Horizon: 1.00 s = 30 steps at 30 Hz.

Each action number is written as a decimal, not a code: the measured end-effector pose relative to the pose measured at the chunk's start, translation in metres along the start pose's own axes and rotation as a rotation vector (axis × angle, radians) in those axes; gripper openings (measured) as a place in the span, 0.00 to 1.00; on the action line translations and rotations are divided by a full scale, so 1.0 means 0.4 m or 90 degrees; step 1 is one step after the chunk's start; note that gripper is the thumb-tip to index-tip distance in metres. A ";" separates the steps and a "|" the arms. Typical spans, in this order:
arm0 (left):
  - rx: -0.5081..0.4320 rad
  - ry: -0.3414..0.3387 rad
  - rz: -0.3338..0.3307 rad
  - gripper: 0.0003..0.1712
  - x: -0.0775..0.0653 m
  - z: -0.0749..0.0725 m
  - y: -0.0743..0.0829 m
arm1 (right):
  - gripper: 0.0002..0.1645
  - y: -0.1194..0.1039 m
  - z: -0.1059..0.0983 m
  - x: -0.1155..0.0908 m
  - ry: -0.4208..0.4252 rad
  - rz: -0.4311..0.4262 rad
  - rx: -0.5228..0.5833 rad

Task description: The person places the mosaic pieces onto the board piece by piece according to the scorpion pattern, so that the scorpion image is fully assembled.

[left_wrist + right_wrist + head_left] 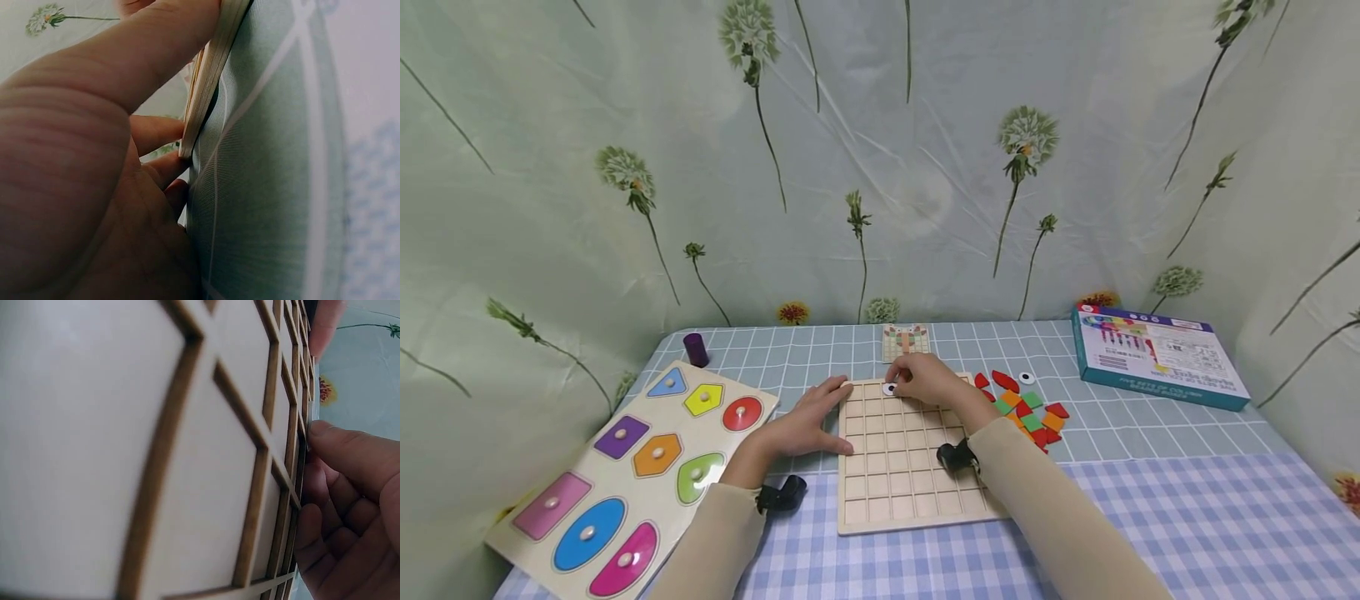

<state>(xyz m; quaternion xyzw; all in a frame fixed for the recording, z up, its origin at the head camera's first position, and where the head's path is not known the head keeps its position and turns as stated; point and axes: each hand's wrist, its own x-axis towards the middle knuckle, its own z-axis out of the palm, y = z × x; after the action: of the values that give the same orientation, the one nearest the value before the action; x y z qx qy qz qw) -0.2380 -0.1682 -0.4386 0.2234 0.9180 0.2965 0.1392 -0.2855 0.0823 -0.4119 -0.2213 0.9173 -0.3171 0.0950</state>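
A wooden grid board [876,483] with square compartments lies in front of me. My right hand [923,379] reaches over it to the top row and pinches a white tile with a black eye [890,389] at a compartment there. In the right wrist view, the thumb [350,453] and curled fingers sit close over the grid's far end. Along the board's left edge rests my left hand [801,423], thumb and fingers spread. The left wrist view shows its thumb [150,50] and fingertips touching the board's side [209,81].
Red, green and orange pieces [1032,400] lie right of the board, with another eye tile [1027,378]. Behind it is a small pattern card [906,340]. A knobbed shape puzzle [700,433] lies left, a purple cylinder [696,350] beyond it, a box [1157,354] at back right.
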 end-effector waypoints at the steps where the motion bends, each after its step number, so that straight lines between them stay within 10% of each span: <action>1: 0.001 0.001 0.003 0.59 0.000 0.000 -0.001 | 0.03 -0.001 0.000 0.000 0.000 0.001 -0.002; 14: -0.005 0.003 0.017 0.58 -0.003 -0.001 -0.004 | 0.08 -0.002 -0.014 -0.032 0.021 -0.010 0.026; 30: 0.010 0.008 0.003 0.59 0.002 -0.002 0.011 | 0.15 0.081 -0.131 -0.177 0.182 0.054 0.010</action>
<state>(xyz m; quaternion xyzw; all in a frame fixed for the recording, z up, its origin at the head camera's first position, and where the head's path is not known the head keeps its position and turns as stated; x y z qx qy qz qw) -0.2374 -0.1651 -0.4356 0.2248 0.9207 0.2909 0.1313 -0.2505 0.1662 -0.3888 -0.1342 0.9276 -0.3480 -0.0217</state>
